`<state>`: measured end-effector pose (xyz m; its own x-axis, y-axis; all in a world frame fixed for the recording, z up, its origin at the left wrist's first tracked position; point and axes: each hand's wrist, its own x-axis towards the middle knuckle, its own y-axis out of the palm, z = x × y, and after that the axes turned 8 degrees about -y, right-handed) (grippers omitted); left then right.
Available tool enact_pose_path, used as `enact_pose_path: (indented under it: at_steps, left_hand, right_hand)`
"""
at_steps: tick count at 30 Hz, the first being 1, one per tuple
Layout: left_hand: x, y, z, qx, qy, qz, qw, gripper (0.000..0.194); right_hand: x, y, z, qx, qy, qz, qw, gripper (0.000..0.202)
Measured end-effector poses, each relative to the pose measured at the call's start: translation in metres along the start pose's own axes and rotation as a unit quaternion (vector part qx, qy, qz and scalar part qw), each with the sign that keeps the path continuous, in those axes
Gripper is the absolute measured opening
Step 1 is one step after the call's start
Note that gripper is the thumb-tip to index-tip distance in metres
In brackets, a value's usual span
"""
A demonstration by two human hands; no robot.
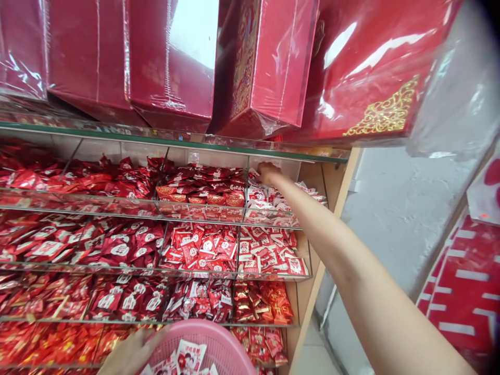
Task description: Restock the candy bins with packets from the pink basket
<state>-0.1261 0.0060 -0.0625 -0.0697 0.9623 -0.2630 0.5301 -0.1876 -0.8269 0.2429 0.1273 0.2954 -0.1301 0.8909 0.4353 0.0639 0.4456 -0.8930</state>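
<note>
My right hand reaches into the top right compartment, among white-and-red packets. Its fingers are bent down at the packets, and what they hold, if anything, is too small to make out. At the bottom, my left hand is at the left rim of a pink plastic basket, blurred, with its fingertips near the rim. Several white packets with red print lie inside the basket.
Clear-walled shelf compartments hold red and maroon packets in rows. Large wrapped red boxes stand on the glass shelf above. A wooden side panel and a pale wall are at the right, with red-and-white packaging beyond.
</note>
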Motion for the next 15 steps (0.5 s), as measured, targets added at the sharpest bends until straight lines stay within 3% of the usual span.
enact_pose_path:
  at_steps: [6,10,13,15]
  left_hand:
    - [0.002,0.000,-0.014,0.007,0.030,0.001,1.000,0.066]
    - [-0.001,-0.003,-0.026,0.032,0.042,0.001,0.999,0.066]
    - [-0.007,-0.004,-0.035,0.053,0.067,-0.008,0.996,0.067]
    - [-0.010,-0.004,-0.041,0.069,0.089,-0.006,0.994,0.068]
  right_hand:
    - [-0.045,-0.015,0.009,-0.083,-0.074,-0.115,0.987,0.027]
    - [-0.092,-0.024,0.012,-0.106,-0.090,-0.181,0.974,0.022]
    - [-0.141,-0.025,0.015,-0.051,-0.111,-0.237,0.964,0.019]
    - [-0.174,-0.016,0.022,0.034,-0.153,-0.239,0.958,0.017]
